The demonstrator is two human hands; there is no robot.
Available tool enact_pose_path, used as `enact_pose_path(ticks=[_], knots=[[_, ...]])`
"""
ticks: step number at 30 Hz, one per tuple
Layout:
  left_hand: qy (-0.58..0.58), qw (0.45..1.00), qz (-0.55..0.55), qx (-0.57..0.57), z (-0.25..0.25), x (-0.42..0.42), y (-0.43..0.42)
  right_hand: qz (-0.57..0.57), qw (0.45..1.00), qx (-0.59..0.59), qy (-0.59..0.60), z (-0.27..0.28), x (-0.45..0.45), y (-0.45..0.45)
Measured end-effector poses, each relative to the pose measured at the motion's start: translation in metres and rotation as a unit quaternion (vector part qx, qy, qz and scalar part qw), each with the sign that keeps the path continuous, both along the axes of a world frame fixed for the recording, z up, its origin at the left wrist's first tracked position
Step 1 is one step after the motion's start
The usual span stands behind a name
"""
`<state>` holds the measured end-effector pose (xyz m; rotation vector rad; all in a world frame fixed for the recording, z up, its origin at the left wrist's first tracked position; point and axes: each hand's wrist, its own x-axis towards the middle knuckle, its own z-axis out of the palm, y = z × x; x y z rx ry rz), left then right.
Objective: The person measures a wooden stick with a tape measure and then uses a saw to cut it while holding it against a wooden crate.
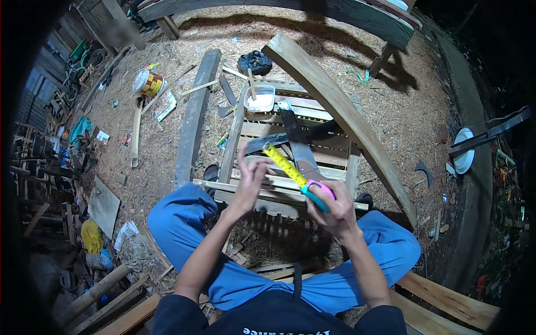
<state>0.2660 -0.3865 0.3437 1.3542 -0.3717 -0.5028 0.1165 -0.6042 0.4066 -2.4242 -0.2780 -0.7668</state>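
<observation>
My right hand (335, 209) is closed around a pink and teal tape measure (318, 194). Its yellow blade (286, 166) sticks out a short way, up and to the left. Close to the blade's tip, my left hand (251, 181) has its fingers apart and holds nothing. Below both hands lies a slatted wooden frame (262, 129). On it rest a handsaw (298, 142) and, at its far left corner, a clear plastic tub (259, 100) with white contents and a stick in it.
A long curved timber (346, 109) slants along the right side of the frame. To the left lies a dark beam (198, 120). Further left are a paint bucket (149, 82) and scrap wood. A black plastic bag (255, 62) and a wooden bench (279, 12) stand beyond.
</observation>
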Motion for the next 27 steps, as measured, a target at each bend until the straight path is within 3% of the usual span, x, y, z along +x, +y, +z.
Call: enact_pose_path(ticks=[3, 5, 6, 8, 12, 15, 18, 22, 24, 27], knots=[[-0.048, 0.997, -0.038, 0.051, -0.009, -0.019, -0.007, -0.073, 0.997, 0.008, 0.009, 0.002, 0.002, -0.01], [-0.227, 0.907, -0.2, 0.294, 0.015, -0.022, -0.008, -0.104, 0.994, 0.023, 0.028, 0.004, 0.003, -0.015], [-0.361, 0.866, -0.176, 0.298, 0.015, -0.021, -0.009, -0.133, 0.989, 0.039, 0.047, 0.004, 0.002, -0.018], [-0.393, 0.878, -0.177, 0.209, -0.005, -0.016, -0.01, -0.15, 0.987, 0.038, 0.052, 0.003, 0.001, -0.024], [-0.41, 0.872, -0.172, 0.205, 0.002, -0.007, -0.006, -0.167, 0.985, 0.032, 0.043, 0.007, -0.001, -0.024], [-0.377, 0.893, -0.057, 0.239, 0.018, 0.004, -0.001, -0.176, 0.984, 0.032, -0.011, 0.023, -0.001, -0.026], [-0.33, 0.928, 0.038, 0.172, 0.039, 0.009, -0.001, -0.197, 0.976, 0.069, -0.066, 0.038, -0.003, -0.032], [-0.35, 0.91, 0.073, 0.21, 0.068, 0.009, 0.004, -0.216, 0.962, 0.115, -0.118, 0.049, -0.002, -0.026], [-0.236, 0.953, 0.071, 0.175, 0.073, -0.001, -0.001, -0.207, 0.959, 0.132, -0.141, 0.052, 0.0, -0.02], [-0.195, 0.97, 0.04, 0.143, 0.072, -0.014, -0.007, -0.172, 0.967, 0.134, -0.132, 0.047, 0.006, -0.013]])
